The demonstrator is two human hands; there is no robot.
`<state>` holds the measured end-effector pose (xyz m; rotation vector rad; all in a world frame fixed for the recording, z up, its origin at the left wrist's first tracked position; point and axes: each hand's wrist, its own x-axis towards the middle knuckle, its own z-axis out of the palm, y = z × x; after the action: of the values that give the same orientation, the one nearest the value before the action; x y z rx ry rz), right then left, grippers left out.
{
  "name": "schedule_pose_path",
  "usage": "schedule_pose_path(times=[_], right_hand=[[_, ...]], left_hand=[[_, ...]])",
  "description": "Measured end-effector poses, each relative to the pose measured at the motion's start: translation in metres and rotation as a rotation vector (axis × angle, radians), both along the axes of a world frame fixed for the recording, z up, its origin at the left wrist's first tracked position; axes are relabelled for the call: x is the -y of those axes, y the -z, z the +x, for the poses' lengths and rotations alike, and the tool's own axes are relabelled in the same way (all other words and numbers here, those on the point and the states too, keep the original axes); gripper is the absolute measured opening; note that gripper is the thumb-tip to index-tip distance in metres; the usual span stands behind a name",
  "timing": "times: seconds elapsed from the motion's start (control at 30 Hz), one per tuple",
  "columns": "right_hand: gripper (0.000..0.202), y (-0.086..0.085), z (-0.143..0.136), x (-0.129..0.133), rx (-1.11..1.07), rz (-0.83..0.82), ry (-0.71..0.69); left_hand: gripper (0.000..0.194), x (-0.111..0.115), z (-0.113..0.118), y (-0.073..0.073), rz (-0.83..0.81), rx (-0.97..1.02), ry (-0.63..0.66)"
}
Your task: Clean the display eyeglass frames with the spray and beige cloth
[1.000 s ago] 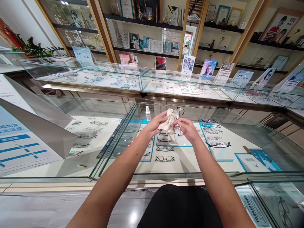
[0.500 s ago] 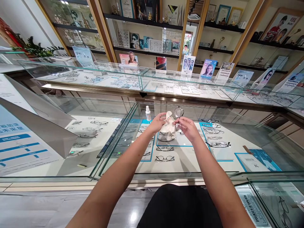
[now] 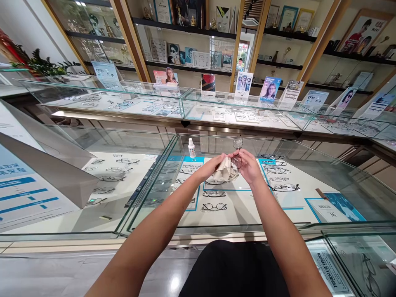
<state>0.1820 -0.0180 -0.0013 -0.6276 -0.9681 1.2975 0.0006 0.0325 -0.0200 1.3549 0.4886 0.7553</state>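
A crumpled cream cloth (image 3: 227,171) hangs from the fingers of my left hand (image 3: 213,166), which is closed on it. My right hand (image 3: 250,166) grips a pair of thin-framed glasses (image 3: 237,142) held upright, one round lens standing above the fingers. The lower lens sits close beside the cloth, partly covered by the fingers and cloth. Both hands meet above the glass display case (image 3: 182,225). A small white bottle (image 3: 192,148) stands on the glass behind my left hand.
Several eyeglasses (image 3: 214,207) lie inside the case below my hands. A large folded sign (image 3: 27,185) stands at the left. Another glass counter (image 3: 182,103) with upright cards runs across behind. A lower case (image 3: 359,264) is at the bottom right.
My left hand has moved right with the cloth, up against the glasses. The glasses have shifted slightly right, and the cloth now hangs spread below the fingers.
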Motion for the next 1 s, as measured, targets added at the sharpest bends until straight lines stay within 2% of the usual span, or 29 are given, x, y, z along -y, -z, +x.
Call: schedule_pose_path(times=[0.13,0.23,0.33,0.4,0.47,0.53,0.6,0.67,0.83,1.0], right_hand=[[0.021,-0.003,0.001,0.003,0.005,0.001,-0.033],[0.021,-0.005,0.0,0.005,0.017,-0.002,-0.03],[0.02,-0.006,0.0,0.005,0.021,0.011,-0.011],[0.02,-0.007,0.0,0.005,0.025,0.028,-0.001],[0.019,-0.007,0.001,0.005,0.023,0.043,0.003],[0.017,-0.007,0.002,0.004,0.016,0.053,0.004],[0.016,-0.008,0.003,0.004,0.014,0.054,0.015],[0.015,-0.008,0.004,0.002,0.027,0.043,0.035],[0.016,-0.006,0.002,0.0,0.189,-0.018,-0.001],[0.019,-0.001,-0.002,0.0,0.321,-0.022,-0.081]], left_hand=[[0.049,0.002,-0.009,-0.006,-0.045,-0.044,0.032],[0.048,0.005,-0.013,-0.011,-0.079,-0.038,0.106],[0.052,0.007,-0.012,-0.01,-0.128,-0.056,0.186],[0.054,0.006,-0.01,-0.006,-0.162,-0.097,0.195],[0.058,0.004,-0.009,-0.003,-0.185,-0.103,0.132],[0.064,0.001,-0.009,-0.003,-0.191,-0.061,0.016],[0.068,-0.001,-0.011,-0.006,-0.174,-0.024,-0.087],[0.064,-0.003,-0.015,-0.011,-0.143,-0.004,-0.156],[0.046,-0.004,-0.023,-0.022,-0.019,0.031,-0.197],[0.052,0.0,-0.02,-0.026,0.18,-0.04,-0.277]])
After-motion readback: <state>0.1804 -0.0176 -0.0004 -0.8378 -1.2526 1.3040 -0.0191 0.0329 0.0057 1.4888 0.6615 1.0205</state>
